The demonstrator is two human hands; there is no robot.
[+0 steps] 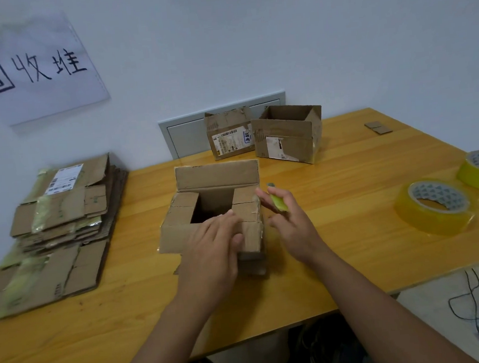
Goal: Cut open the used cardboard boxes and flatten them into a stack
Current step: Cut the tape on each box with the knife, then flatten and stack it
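Sat approx centre of the surface (334,190): small box (212,212), top opened, far flap standing up, two side flaps folded inward over the dark hollow — prob. kept close to the body so both hands could work it. Left hand (212,247) laid over the near wall w/ fingers fairly straight, gripping nothing; looked like steadying the box or pushing the near flap down. Right hand (288,223) just beside the box's right corner, fingers curled round a small green cutter (277,202); blade tip too blurred to tell if touching the cardboard. Held there likely for slicing the taped corner seam next, judging by the task. Stack of flattened boxes (59,226) piled at the left edge under a handwritten sign (31,72) on the wall — evidently the drop spot, kept clear of the work area. Two more boxes (263,134) waiting at the back against the wall, uncut, within reach. Two tape rolls (437,207) off to the right, apart from the job. Task partway: stack well grown, three boxes left incl. this one.
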